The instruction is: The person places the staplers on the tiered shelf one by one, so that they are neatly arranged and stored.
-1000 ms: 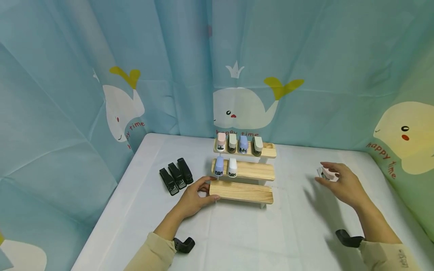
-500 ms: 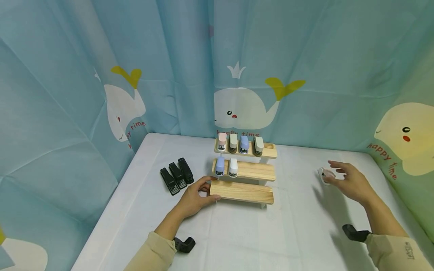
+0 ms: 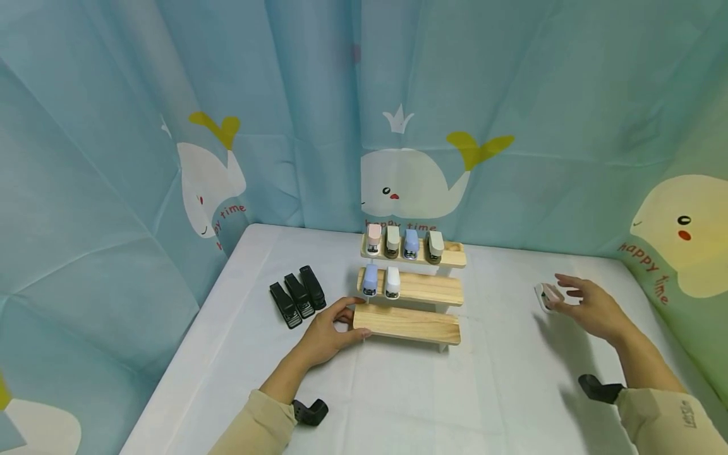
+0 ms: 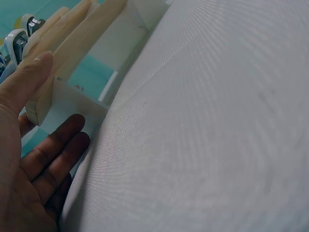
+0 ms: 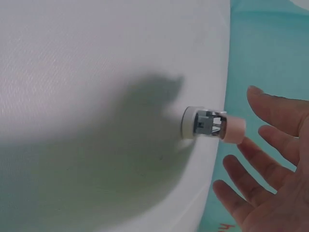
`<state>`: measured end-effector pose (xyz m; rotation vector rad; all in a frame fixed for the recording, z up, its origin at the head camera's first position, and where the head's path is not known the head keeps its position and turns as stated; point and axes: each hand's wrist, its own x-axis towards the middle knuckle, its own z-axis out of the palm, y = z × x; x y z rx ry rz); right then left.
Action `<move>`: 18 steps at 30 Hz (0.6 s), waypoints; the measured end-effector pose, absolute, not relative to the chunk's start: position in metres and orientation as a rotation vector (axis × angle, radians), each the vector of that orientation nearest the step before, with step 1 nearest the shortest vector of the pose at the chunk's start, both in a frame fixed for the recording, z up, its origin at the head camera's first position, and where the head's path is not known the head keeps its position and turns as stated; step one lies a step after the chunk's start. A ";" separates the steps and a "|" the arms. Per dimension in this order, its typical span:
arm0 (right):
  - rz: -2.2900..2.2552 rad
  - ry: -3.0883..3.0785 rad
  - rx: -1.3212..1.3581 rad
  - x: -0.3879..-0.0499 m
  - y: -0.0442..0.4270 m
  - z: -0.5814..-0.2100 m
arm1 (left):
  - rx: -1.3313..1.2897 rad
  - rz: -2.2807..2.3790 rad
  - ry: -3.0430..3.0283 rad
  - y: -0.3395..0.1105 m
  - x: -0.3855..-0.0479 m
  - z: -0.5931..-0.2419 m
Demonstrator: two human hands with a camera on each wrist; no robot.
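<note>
In the head view my left hand (image 3: 327,335) holds the left end of a three-tier wooden display rack (image 3: 406,323) at its lowest shelf. The left wrist view shows the thumb on the wooden shelf edge (image 4: 72,53), an index fingertip behind it, and the other fingers loose. On the right, a small pink and white stapler (image 3: 549,297) stands on the table. My right hand (image 3: 591,309) is just beside it, thumb and fingers spread apart. In the right wrist view the stapler's pink end (image 5: 234,129) lies near the fingers, ungripped; fingertip contact is unclear.
Pink, green and blue mini staplers (image 3: 411,244) line the top shelf. A blue stapler (image 3: 370,280) and a white stapler (image 3: 392,282) sit on the middle shelf. Several black staplers (image 3: 298,296) lie left of the rack. A patterned curtain (image 3: 318,126) encloses the table.
My right hand has let go of the pink stapler, which now stands on the table. Its fingers have spread and it has shifted slightly right. The left hand stays on the rack.
</note>
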<state>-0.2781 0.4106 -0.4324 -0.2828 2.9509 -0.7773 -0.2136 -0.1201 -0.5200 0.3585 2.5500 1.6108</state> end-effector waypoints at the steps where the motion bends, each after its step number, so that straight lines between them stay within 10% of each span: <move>1: -0.775 2.945 -0.283 -0.279 0.412 -0.434 | 0.355 1.611 2.548 -0.120 -0.214 -0.520; 18: -0.772 2.882 -0.220 -0.288 0.417 -0.446 | 0.349 1.606 2.553 -0.120 -0.213 -0.520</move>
